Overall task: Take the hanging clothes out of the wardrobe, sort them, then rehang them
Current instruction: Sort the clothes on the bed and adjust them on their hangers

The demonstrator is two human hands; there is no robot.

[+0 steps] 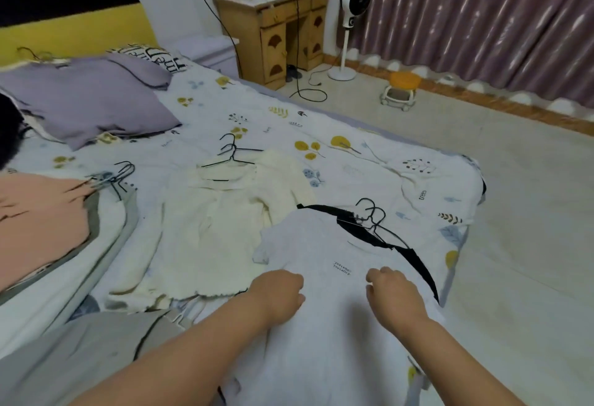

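A pale grey T-shirt [328,245] on a black wire hanger [374,216] lies flat near the bed's front corner, over a black garment [421,261]. My left hand [278,296] and my right hand [393,296] both rest on the shirt's lower front with fingers curled down; whether they pinch the cloth cannot be told. A cream knit top [221,229] with black hangers [233,156] lies to the left. Farther left are a peach garment [38,222] with hangers [117,174], and a lilac garment [86,97] near the headboard.
The bed [353,155] has a floral sheet; its right edge drops to a bare floor [514,213]. A wooden desk [276,26], a standing fan [350,20], a small yellow stool [401,90] and a trailing black cable [308,94] stand by the curtain.
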